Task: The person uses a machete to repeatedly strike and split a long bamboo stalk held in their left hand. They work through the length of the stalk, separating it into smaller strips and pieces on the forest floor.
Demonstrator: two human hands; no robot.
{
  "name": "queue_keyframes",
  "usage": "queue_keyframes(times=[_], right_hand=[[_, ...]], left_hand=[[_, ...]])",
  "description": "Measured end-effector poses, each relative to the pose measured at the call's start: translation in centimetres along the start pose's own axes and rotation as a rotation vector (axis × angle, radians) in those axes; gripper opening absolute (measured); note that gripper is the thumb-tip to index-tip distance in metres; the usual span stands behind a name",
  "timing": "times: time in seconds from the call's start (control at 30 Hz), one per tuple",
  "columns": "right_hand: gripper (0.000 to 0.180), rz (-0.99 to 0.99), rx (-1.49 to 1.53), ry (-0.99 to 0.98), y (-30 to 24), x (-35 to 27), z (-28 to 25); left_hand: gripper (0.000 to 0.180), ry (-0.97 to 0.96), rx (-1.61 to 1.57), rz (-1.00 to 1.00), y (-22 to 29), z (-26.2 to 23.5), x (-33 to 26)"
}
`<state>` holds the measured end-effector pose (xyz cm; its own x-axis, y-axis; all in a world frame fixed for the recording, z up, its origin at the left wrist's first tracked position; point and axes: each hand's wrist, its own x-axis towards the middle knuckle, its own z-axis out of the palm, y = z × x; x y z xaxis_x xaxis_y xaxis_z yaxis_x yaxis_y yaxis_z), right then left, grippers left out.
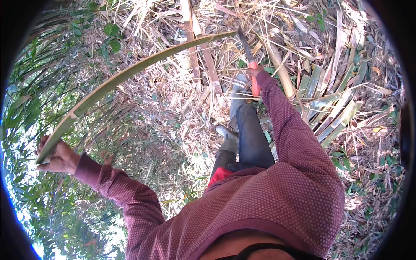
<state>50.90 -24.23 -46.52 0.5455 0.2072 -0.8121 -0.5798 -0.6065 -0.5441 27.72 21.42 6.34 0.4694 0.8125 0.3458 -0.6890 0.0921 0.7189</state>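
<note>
From the head camera, looking down past a maroon sweater point(277, 195), the left hand point(58, 157) is raised out to the person's left with its fingers curled tight around the near end of a long split bamboo strip point(130, 73). The strip is green on its outer face and pale along the cut edge; it bows in a long arc from that hand, up and across the upper part of the picture, to its far end near the top centre. There the blade of a long knife point(246, 50) meets the strip's far end, touching or just beside it; which, cannot be made out. The right hand point(255, 69) is stretched forward and closed around the knife's orange handle, which shows above and below the fist. Below the arm are the person's dark trousers point(251, 138) and a grey boot point(227, 134) standing on ground covered with dry leaves and husks. To the right of the knife lies a pile of split bamboo pieces point(333, 112), green and pale, fanned out on the ground. Green leafy bushes point(39, 86) fill the left side behind the raised hand.
</note>
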Motion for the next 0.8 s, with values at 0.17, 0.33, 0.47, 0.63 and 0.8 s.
queue_keyframes(times=[0.17, 0.33, 0.47, 0.63, 0.8], right_hand=[[0.033, -0.137, -0.089, 0.185, -0.3, -4.8, 1.1], [0.039, -0.380, -0.398, 0.233, -2.2, -17.1, 3.0], [0.033, -0.490, -0.358, 0.166, -6.9, -27.5, 4.9], [0.026, -0.765, -0.436, 0.355, -7.8, -28.8, 7.0], [0.038, -0.692, -0.496, 0.332, -7.8, -28.4, 6.1]], left_hand=[[0.061, 0.021, 0.143, 0.038, -9.3, 2.9, -6.2], [0.049, 0.170, 0.200, 0.142, -7.5, 2.6, -6.2], [0.049, -0.026, 0.034, 0.140, 0.7, 4.0, -6.1], [0.058, 0.105, 0.132, 0.296, 16.4, 4.0, -7.9], [0.059, 0.111, 0.120, 0.420, 29.6, 0.9, -10.6]])
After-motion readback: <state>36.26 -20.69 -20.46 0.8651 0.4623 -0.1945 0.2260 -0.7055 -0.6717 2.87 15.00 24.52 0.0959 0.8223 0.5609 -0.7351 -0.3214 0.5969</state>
